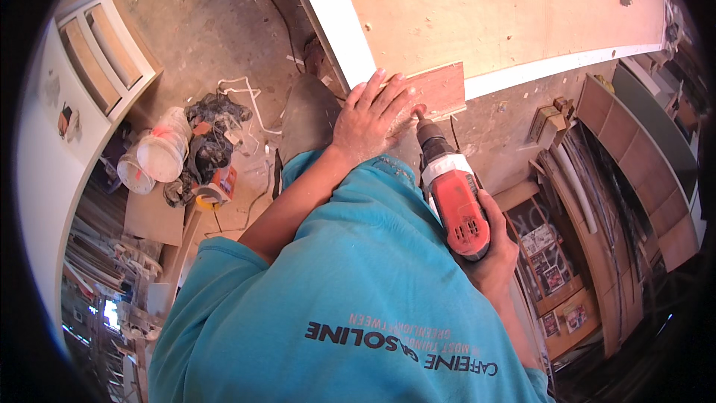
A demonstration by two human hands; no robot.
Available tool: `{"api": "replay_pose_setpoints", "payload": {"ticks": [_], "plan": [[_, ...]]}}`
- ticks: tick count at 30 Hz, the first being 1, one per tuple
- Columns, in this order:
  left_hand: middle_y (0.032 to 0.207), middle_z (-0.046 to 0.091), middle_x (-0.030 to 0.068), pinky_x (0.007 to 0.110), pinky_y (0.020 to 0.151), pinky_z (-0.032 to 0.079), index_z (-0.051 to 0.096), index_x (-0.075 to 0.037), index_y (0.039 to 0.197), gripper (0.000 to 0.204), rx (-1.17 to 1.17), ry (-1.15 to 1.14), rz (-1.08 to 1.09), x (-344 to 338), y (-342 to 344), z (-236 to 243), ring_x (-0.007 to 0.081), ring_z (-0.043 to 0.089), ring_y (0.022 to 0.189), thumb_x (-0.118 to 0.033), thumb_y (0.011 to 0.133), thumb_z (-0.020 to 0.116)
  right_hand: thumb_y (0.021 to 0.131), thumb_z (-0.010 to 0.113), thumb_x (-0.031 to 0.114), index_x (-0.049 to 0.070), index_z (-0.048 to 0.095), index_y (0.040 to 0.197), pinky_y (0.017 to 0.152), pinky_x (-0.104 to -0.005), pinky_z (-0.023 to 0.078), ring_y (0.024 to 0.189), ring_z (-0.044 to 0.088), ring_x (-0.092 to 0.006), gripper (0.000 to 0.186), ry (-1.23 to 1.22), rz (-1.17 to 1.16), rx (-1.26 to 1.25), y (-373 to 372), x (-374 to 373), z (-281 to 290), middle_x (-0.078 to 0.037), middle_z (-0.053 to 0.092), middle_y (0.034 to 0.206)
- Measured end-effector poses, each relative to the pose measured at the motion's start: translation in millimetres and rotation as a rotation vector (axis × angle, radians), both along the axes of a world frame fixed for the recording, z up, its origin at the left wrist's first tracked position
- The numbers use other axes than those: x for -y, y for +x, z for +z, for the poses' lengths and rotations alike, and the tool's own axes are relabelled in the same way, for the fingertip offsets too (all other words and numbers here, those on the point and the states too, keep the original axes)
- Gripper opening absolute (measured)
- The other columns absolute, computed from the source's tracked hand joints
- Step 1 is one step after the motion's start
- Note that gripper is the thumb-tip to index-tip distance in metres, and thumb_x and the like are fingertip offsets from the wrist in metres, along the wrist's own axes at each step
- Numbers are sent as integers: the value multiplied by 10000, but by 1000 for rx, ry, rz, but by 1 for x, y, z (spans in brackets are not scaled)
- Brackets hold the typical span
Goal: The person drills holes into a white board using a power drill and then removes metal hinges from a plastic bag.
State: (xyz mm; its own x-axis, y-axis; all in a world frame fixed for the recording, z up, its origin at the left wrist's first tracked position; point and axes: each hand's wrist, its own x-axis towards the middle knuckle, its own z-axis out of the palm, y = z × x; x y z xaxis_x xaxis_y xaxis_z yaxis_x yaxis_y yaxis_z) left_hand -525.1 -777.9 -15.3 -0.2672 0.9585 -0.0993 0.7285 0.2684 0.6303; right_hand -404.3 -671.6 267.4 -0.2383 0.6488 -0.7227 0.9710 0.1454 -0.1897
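My right hand (497, 250) is wrapped round a red and black power drill (460, 213), whose chuck points away from me. The drill's tip meets the near edge of a small reddish-brown wooden board (441, 91). My left hand (371, 119) lies dusty and flat, fingers spread, with its fingertips at the left end of that board. The board sits against the white-edged border of a large pale wooden panel (492, 11). Whether the bit has entered the wood I cannot tell.
White buckets (162, 151) and crumpled black plastic (212, 130) stand on the floor at the left. A white cabinet piece (104, 60) is at the far left. Long wooden boards (641, 153) lean at the right. A dark cord (272, 4) crosses the concrete floor.
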Motion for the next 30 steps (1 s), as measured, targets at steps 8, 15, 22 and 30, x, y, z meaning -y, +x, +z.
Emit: {"api": "replay_pose_setpoints", "payload": {"ticks": [8,15,22,30], "plan": [[1632,376,6,430,1206,244,513,-242,1507,830,0,-12,-2,6,4,5,268,291,1531,-449,765,821,703,920,118,99,536,1448,816,-395,600,962,751,-328,838,90,62,-84,6,14,0,-181,745,1132],[1642,369,18,464,1206,222,484,-250,1522,975,2,41,21,2,5,-4,288,270,1541,-456,659,888,729,907,155,92,546,1442,778,-402,607,919,762,-337,802,106,43,-79,2,15,-7,-192,748,1107],[1636,379,7,459,1200,242,511,-245,1504,915,-35,25,8,2,5,-8,281,283,1536,-458,688,867,762,873,147,123,546,1453,815,-397,599,965,760,-332,764,67,34,-6,-16,-5,-3,-194,746,1134],[1619,403,9,457,1199,254,525,-238,1499,836,-45,21,14,1,4,-6,283,294,1528,-483,752,808,702,883,50,106,534,1450,922,-393,571,1080,739,-322,827,-35,-172,-65,-14,-17,-3,-209,739,1168]]}}
